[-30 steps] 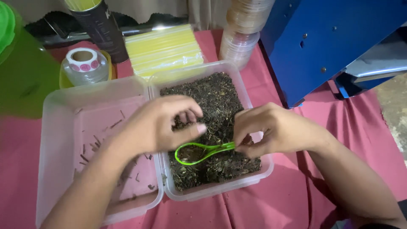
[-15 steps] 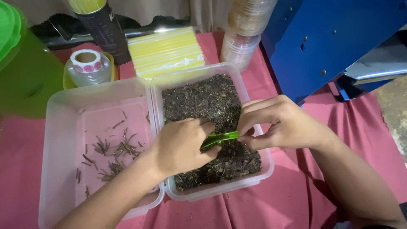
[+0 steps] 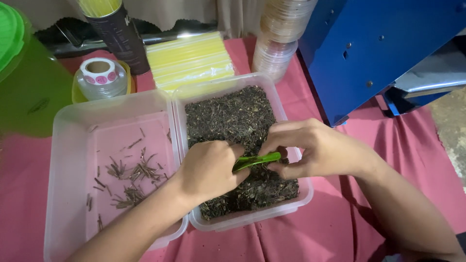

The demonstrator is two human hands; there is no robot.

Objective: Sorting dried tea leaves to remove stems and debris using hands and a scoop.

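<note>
A clear plastic tub (image 3: 297,151) full of dark dried leaf bits stands on the right of a second clear tub (image 3: 73,145) that holds only a scatter of brown stems. My right hand (image 3: 313,148) pinches the handle of a small green plastic scoop (image 3: 257,160) over the dark leaf bits. My left hand (image 3: 208,170) is curled closed at the scoop's other end, touching it, with its fingers down in the leaf bits. What the left fingers pinch is hidden.
Both tubs sit on a red cloth (image 3: 340,228). Behind them are a pack of yellow straws (image 3: 189,60), a roll of tape on a yellow dish (image 3: 99,77), a dark can (image 3: 119,34), stacked clear lids (image 3: 281,34), a green bin (image 3: 24,82) and a blue metal box (image 3: 383,53).
My left hand has come back from above the left tub to the right tub and met the scoop. The scoop has turned from flat to edge-on in my right hand.
</note>
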